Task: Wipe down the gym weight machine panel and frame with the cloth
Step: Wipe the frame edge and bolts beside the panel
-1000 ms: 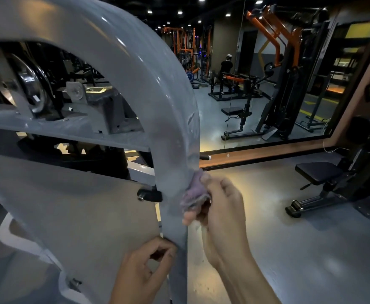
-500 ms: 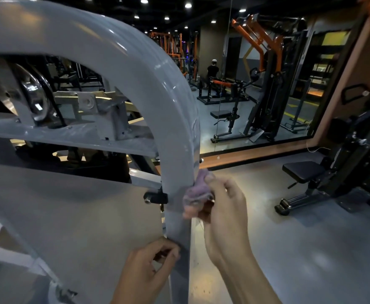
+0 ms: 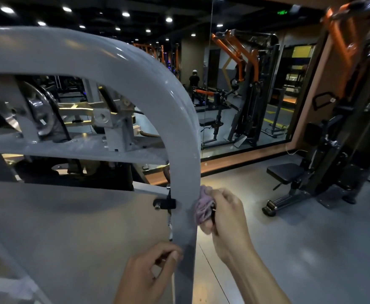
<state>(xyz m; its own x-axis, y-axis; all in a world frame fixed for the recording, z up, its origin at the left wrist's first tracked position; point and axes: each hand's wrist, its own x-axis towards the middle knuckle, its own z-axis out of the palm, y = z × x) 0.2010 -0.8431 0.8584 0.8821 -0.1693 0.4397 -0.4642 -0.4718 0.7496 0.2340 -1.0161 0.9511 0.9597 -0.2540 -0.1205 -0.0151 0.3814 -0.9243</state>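
A thick grey curved frame tube (image 3: pixel 175 119) of the weight machine arches from the left and runs down the middle of the view. A flat grey panel (image 3: pixel 74 227) hangs inside it, fixed by a black clip (image 3: pixel 164 204). My right hand (image 3: pixel 225 211) grips a bunched purple cloth (image 3: pixel 203 208) and presses it against the right side of the upright tube. Lower down, my left hand (image 3: pixel 151 273) has its fingers curled, with thumb and fingertips at the tube's left edge beside the panel.
Pulleys and brackets (image 3: pixel 37 110) sit behind the frame's opening. A black bench machine (image 3: pixel 289 178) stands on the grey floor at right. A wall mirror (image 3: pixel 245 95) reflects orange and black machines and a person far off.
The view has tilted up and shifted slightly, showing more of the frame's top. Both hands stay at about the same spots on the upright tube, the cloth still against it.
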